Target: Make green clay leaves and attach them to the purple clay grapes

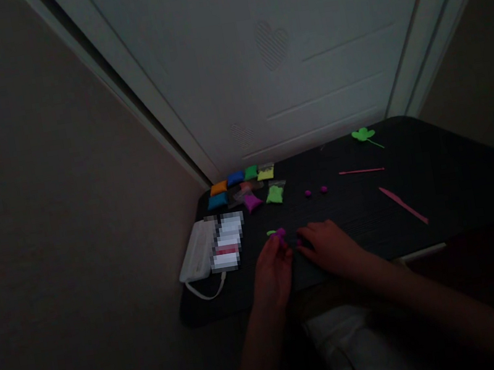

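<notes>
My left hand [273, 269] is closed around a purple clay piece [281, 233] that has a light green bit [271, 232] at its edge. Just to its right, my right hand [329, 246] rests low over the dark table, thumb and fingers pinched on a small purple clay ball [299, 242]. Beyond the hands lie two more purple clay balls, one on the left [308, 193] and one on the right [324, 189]. The scene is dim, and the fingers partly cover both held pieces.
Packets of coloured clay, among them a purple packet [252, 201] and a light green packet [275, 193], lie at the back left. A white case [197, 252] and a blurred phone [228, 241] with a cable sit left. Rightward are a pink knife [403, 205], a thin pink stick [361, 170] and a green clover [363, 134].
</notes>
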A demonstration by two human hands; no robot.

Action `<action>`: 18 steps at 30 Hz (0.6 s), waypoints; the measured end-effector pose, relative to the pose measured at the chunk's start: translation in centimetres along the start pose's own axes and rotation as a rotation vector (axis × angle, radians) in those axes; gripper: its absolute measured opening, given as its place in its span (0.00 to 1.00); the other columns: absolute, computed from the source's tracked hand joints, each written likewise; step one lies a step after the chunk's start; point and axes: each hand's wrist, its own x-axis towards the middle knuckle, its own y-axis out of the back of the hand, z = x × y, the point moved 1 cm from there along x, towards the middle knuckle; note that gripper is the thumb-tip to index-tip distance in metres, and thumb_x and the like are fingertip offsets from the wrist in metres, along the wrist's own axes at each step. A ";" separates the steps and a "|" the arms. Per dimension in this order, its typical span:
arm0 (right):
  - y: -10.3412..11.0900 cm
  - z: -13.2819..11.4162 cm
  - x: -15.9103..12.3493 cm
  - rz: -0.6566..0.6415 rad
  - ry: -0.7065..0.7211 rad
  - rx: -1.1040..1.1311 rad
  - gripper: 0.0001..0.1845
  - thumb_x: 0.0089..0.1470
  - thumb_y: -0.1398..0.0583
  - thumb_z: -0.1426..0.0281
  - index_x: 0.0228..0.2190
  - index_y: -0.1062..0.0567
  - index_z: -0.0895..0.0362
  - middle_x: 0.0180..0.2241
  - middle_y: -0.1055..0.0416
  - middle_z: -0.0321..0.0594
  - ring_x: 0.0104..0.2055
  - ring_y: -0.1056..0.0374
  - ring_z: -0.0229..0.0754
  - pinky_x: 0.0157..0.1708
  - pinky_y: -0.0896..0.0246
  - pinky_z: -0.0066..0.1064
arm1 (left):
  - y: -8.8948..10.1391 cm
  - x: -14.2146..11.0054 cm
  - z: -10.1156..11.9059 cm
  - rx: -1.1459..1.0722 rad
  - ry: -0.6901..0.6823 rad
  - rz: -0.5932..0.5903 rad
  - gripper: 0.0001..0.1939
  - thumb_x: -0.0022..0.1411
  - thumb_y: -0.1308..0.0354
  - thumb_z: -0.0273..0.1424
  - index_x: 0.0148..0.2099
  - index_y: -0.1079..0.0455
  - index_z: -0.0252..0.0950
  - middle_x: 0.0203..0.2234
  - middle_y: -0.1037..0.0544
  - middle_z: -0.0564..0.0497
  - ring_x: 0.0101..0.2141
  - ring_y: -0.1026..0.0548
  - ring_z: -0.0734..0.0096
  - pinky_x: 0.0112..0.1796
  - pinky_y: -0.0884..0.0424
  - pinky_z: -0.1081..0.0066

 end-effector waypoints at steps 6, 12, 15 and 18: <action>0.3 2.1 -0.4 0.133 -0.116 0.453 0.15 0.50 0.50 0.78 0.40 0.32 0.59 0.38 0.32 0.43 0.41 0.36 0.40 0.43 0.42 0.32 | -0.2 0.3 -0.5 0.032 0.012 0.032 0.07 0.50 0.39 0.25 0.35 0.29 0.33 0.29 0.25 0.53 0.27 0.28 0.80 0.28 0.33 0.78; -0.1 2.6 -0.9 0.192 -0.219 0.893 0.12 0.56 0.52 0.71 0.41 0.35 0.56 0.36 0.30 0.40 0.33 0.34 0.36 0.35 0.39 0.32 | -0.7 0.1 -1.2 0.017 0.060 0.008 0.06 0.51 0.40 0.25 0.35 0.29 0.33 0.30 0.25 0.53 0.27 0.28 0.80 0.29 0.32 0.77; -0.2 2.0 -1.2 0.201 -0.263 1.148 0.11 0.52 0.45 0.67 0.38 0.38 0.55 0.35 0.29 0.39 0.27 0.34 0.34 0.28 0.38 0.29 | -0.9 -0.2 -1.1 0.003 0.077 -0.010 0.06 0.52 0.41 0.26 0.35 0.29 0.33 0.31 0.25 0.53 0.27 0.28 0.80 0.30 0.31 0.77; 0.2 1.4 -1.7 0.229 -0.260 1.214 0.11 0.47 0.40 0.67 0.33 0.35 0.55 0.34 0.29 0.38 0.31 0.33 0.36 0.31 0.37 0.29 | -1.2 -0.7 -0.8 -0.021 0.090 -0.027 0.05 0.53 0.41 0.26 0.35 0.29 0.33 0.31 0.25 0.53 0.28 0.28 0.79 0.30 0.31 0.76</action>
